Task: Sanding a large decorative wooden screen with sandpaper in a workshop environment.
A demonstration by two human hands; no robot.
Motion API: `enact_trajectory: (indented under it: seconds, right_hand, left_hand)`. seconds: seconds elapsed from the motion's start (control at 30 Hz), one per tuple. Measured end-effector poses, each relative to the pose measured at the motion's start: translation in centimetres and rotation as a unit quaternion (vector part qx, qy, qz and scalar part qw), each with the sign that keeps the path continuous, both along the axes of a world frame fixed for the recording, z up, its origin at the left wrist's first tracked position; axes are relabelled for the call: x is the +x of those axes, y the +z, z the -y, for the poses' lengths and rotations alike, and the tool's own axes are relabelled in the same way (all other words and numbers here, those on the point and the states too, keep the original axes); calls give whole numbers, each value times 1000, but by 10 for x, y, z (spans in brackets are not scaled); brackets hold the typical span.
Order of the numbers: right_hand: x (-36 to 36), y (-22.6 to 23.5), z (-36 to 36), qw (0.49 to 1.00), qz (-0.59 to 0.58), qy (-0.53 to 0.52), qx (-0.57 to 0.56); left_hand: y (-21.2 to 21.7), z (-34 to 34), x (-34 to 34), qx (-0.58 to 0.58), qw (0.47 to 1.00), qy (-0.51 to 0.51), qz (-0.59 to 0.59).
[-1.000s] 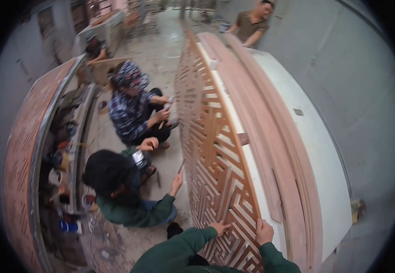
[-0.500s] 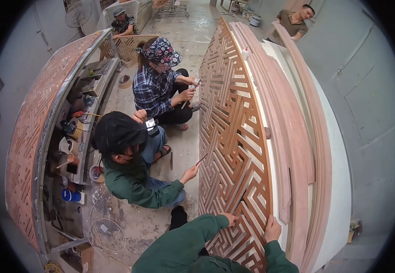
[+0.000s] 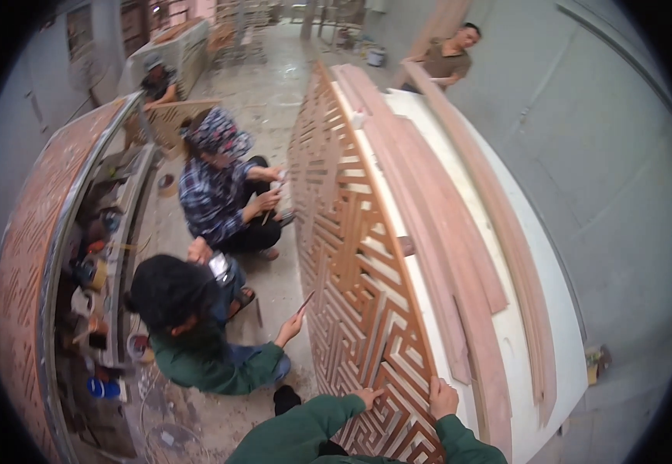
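Observation:
A brown wooden lattice panel (image 3: pixel 344 263), cut in an angular maze pattern, leans upright at a tilt in front of me. My right hand (image 3: pixel 443 397) is closed round its right edge, near the bottom. To the left, my left hand (image 3: pixel 368 397) has its fingers drawn together, with the tips against the lattice strips. Anything held in those fingers is too small to make out. Left of the panel, a co-worker in a black cap (image 3: pixel 167 290) crouches, pointing a thin reddish stick (image 3: pixel 305 302) at the lattice. Beyond, a person in a plaid shirt (image 3: pixel 214 193) works at the same panel.
Pinkish wooden boards (image 3: pixel 429 201) lie on a white sheet (image 3: pixel 564 348) right of the panel. Another person (image 3: pixel 446 58) is at its far end. Along the left, a shelf (image 3: pixel 123 309) with tape rolls and tools stands beside a second lattice panel (image 3: pixel 27 286).
The whole view has shifted, so the panel, boards and co-workers appear further left and lower. My right hand keeps its grip on the panel's edge; my left stays at the lattice.

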State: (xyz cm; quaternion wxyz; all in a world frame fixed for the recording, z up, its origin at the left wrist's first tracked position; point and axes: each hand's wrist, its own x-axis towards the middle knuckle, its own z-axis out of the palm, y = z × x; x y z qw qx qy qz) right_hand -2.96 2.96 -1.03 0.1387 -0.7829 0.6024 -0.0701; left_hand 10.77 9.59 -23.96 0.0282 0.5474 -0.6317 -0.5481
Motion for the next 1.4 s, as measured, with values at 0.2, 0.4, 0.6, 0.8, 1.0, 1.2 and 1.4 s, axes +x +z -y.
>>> enact_trajectory:
  seconds: [0.2, 0.4, 0.6, 0.8, 1.0, 1.2, 1.4]
  right_hand:
    - [5, 5, -4, 1000, -12, -7, 7]
    - [1, 11, -14, 1000, 6, -20, 18]
    - [-1, 10, -11, 999, 6, -27, 37]
    - [4, 10, 9, 998, 33, -34, 42]
    - [3, -10, 9, 997, 46, -11, 57]
    - [-1, -11, -3, 998, 53, -13, 45]
    - [4, -11, -2, 998, 61, -17, 24]
  left_hand:
    - [18, -11, 6, -125, 987, -6, 100]
    - [30, -8, 7, -94, 991, 35, 86]
    - [4, -29, -1, -137, 984, 109, 21]
    - [17, -12, 19, -106, 966, 231, 49]
    - [15, -12, 23, -136, 962, 236, 34]
    - [27, -20, 10, -129, 966, 210, 76]
    - [14, -2, -6, -127, 967, 206, 73]
